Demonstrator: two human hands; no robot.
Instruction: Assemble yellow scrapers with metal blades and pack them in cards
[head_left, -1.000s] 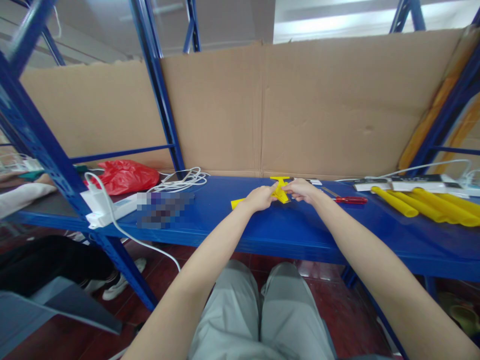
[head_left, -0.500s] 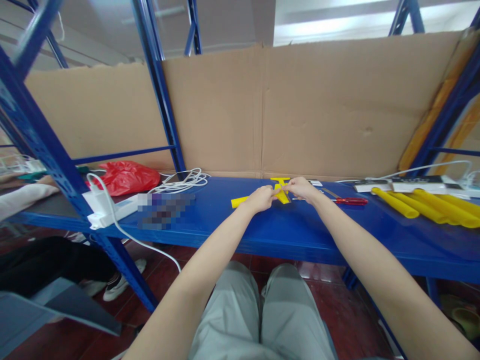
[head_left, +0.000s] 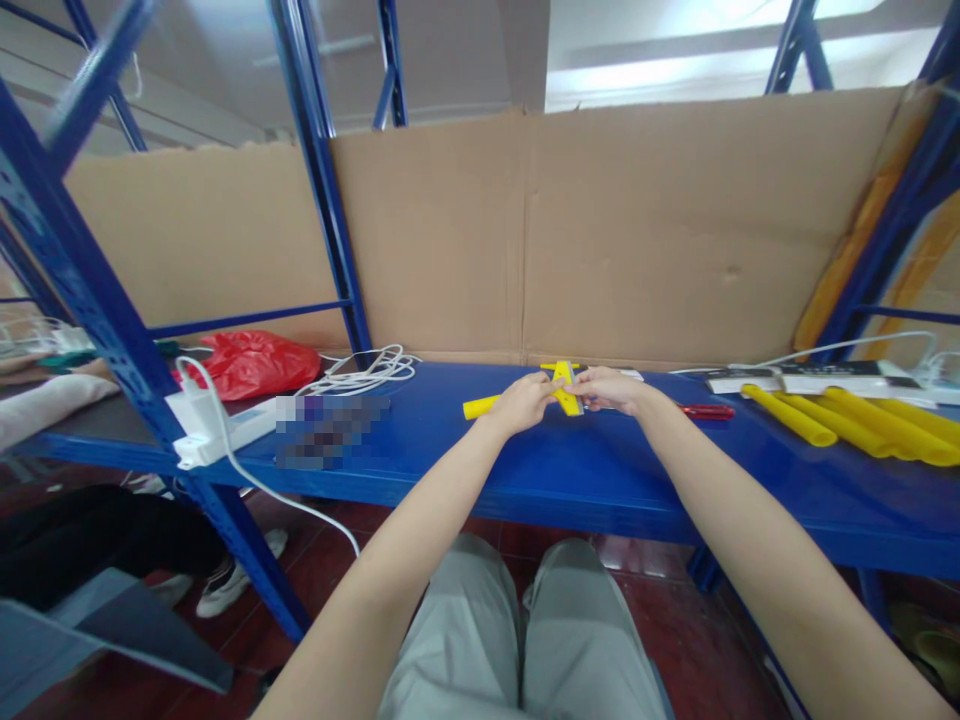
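A yellow plastic piece (head_left: 567, 396) with a grey strip along its right edge is up between my two hands over the blue shelf. My left hand (head_left: 525, 402) is closed on its left side, with the fingertips on its face. At the right edge, my right hand (head_left: 606, 390) pinches the same piece, thumb and fingers together. From beneath my left wrist a yellow tube (head_left: 480, 407) sticks out to the left; whether it joins the piece is hidden. A red-handled screwdriver (head_left: 709, 412) lies right of my right hand, its shaft partly covered.
Several yellow tubes (head_left: 862, 420) lie at the right beside white-and-black boxes (head_left: 810, 378). To the left are a white power strip (head_left: 225, 430), coiled white cable (head_left: 375, 370) and a red plastic bag (head_left: 259, 365). Cardboard (head_left: 600, 240) walls the back. Another person's sleeve (head_left: 56, 405) shows at far left.
The yellow piece has been turned in my hands, so its broad face and grey strip now show. My right hand has shifted slightly down. The view has tilted up a little.
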